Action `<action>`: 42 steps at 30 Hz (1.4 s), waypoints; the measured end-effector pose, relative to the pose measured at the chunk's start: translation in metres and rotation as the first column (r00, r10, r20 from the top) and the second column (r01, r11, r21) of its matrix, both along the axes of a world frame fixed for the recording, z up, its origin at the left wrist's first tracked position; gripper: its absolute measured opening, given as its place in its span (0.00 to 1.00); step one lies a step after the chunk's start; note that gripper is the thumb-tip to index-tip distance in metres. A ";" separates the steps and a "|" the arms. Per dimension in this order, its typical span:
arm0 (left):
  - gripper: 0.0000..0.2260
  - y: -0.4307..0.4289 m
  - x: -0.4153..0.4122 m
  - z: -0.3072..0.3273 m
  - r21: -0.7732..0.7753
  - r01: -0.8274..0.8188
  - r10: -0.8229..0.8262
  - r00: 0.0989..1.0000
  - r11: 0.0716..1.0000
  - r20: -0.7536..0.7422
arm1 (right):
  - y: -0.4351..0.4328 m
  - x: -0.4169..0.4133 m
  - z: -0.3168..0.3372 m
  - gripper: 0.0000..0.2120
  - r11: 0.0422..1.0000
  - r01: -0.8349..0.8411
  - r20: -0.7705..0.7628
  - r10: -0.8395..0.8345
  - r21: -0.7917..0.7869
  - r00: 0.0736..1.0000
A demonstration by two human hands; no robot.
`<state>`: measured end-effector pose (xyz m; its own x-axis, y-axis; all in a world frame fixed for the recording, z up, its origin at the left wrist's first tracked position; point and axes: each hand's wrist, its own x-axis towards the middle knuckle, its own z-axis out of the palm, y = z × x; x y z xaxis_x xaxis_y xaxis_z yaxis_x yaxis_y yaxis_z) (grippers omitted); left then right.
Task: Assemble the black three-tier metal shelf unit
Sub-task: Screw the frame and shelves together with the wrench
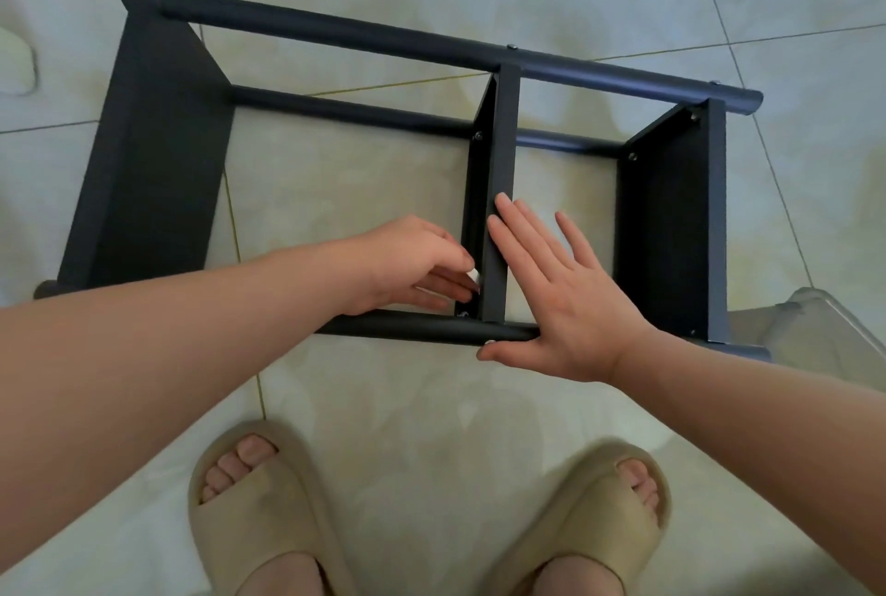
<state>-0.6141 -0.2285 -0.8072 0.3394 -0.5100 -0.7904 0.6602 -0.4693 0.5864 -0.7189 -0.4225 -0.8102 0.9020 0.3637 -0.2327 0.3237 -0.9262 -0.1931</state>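
As the shelf unit [153,154] lies sideways on the floor, poles running left-right, the left hand [407,259] pinches a white piece [474,275] and the right hand [565,303] presses flat.

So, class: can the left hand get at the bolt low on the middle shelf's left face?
Probably yes: the left hand sits inside that bay, fingers close by the bolt, nothing visible between them.

No text, label, brand or number can be read anywhere here, neither on the black metal nor beside the fingers.
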 end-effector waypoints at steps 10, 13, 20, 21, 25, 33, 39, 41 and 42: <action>0.05 -0.006 -0.001 -0.004 0.044 -0.017 0.016 1.000 0.999 0.017 | 0.001 0.000 0.001 0.54 1.000 0.008 -0.011 -0.007 0.010 1.000; 0.10 -0.011 -0.001 -0.006 0.057 -0.021 0.021 1.000 0.998 -0.007 | 0.001 0.000 0.001 0.54 1.000 0.007 -0.011 -0.007 0.002 1.000; 0.11 -0.008 0.002 -0.007 0.085 0.048 -0.049 0.999 0.995 0.005 | 0.001 0.001 0.002 0.54 1.000 0.011 -0.012 -0.012 -0.014 1.000; 0.11 -0.007 0.002 -0.008 0.086 0.042 -0.043 0.999 0.995 0.006 | 0.001 0.001 0.002 0.54 1.000 0.010 -0.013 -0.011 -0.017 1.000; 0.08 -0.010 0.003 -0.008 0.070 -0.039 0.036 0.998 0.997 0.044 | 0.001 0.001 0.002 0.54 1.000 0.011 -0.011 -0.011 -0.020 1.000; 0.06 -0.009 0.002 -0.005 0.067 -0.024 0.026 0.999 0.997 -0.030 | 0.002 0.001 0.002 0.54 1.000 0.013 -0.003 -0.013 -0.020 1.000; 0.05 -0.010 0.003 -0.005 0.058 -0.030 0.034 0.997 0.998 -0.076 | 0.002 0.000 0.002 0.54 1.000 0.013 0.001 -0.013 -0.026 1.000; 0.06 -0.010 0.002 -0.004 0.052 -0.021 0.024 0.998 0.998 -0.064 | 0.002 0.000 0.002 0.54 0.999 0.011 0.000 -0.011 -0.031 1.000; 0.06 -0.010 0.002 -0.004 0.049 -0.016 0.019 0.998 0.999 -0.058 | 0.002 0.000 0.002 0.54 0.999 0.012 0.000 -0.012 -0.031 1.000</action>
